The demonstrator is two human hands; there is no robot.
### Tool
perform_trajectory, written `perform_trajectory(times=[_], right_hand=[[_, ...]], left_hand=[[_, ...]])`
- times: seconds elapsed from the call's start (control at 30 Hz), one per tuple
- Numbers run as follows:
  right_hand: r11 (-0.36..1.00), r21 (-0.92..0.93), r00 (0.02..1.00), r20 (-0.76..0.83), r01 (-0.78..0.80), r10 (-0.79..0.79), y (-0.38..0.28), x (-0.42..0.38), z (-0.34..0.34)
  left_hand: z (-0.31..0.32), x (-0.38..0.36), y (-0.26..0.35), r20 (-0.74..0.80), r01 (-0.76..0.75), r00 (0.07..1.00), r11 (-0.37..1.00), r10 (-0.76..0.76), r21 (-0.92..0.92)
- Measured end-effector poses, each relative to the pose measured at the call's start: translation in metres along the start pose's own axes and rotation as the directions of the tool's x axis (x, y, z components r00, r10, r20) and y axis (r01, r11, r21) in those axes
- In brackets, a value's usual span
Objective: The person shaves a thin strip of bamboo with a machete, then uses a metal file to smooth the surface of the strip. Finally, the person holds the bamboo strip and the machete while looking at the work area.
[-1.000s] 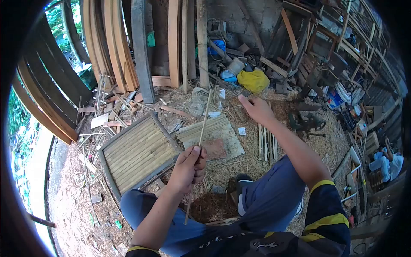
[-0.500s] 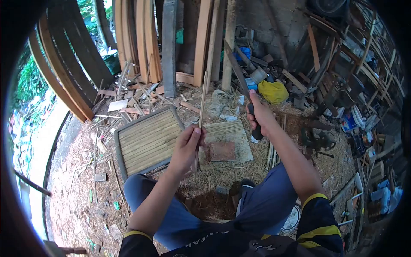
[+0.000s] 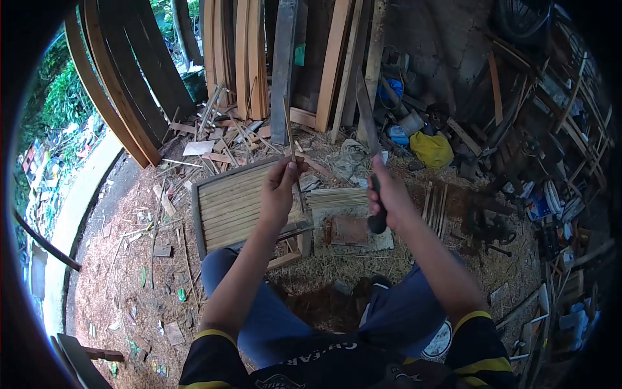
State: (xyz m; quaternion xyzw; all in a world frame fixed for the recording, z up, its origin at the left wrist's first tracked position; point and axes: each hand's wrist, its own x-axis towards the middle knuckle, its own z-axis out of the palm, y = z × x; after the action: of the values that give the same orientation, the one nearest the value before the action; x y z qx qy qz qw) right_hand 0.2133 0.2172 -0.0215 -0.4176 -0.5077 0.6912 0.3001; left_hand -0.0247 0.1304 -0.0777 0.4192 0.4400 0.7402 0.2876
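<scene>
Pinched between my left thumb and fingers, a thin wooden strip [image 3: 287, 123] stands nearly upright, leaning a little to the left. My left hand [image 3: 278, 194] is above the right edge of a framed slatted panel [image 3: 233, 206]. My right hand [image 3: 392, 198] is closed around the black handle of a long-bladed knife, like a machete [image 3: 365, 113], its blade pointing up and away from me. Strip and blade are apart. Below, between the hands, a bundle of thin strips [image 3: 337, 197] lies by a reddish-brown block [image 3: 350, 231] on a pale worn board [image 3: 385, 242].
Tall planks [image 3: 253, 58] lean at the back. A yellow bag [image 3: 431, 150] lies among scrap at the back right. More loose strips [image 3: 435, 206] rest right of the board. Shavings and offcuts cover the floor, and a metal tool [image 3: 489, 227] sits at the right.
My left hand has moved up and away from my body with the strip. The knife has come slightly lower and nearer me. The whole view has tilted a little.
</scene>
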Motion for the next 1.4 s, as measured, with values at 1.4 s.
perform_trajectory(times=[1.4], right_hand=[[0.98,0.031,0.98,-0.006,0.197,-0.197,0.15,0.084,0.101]], left_hand=[[-0.035,0.033,0.063,0.197,-0.323,0.941,0.909,0.277,0.263]])
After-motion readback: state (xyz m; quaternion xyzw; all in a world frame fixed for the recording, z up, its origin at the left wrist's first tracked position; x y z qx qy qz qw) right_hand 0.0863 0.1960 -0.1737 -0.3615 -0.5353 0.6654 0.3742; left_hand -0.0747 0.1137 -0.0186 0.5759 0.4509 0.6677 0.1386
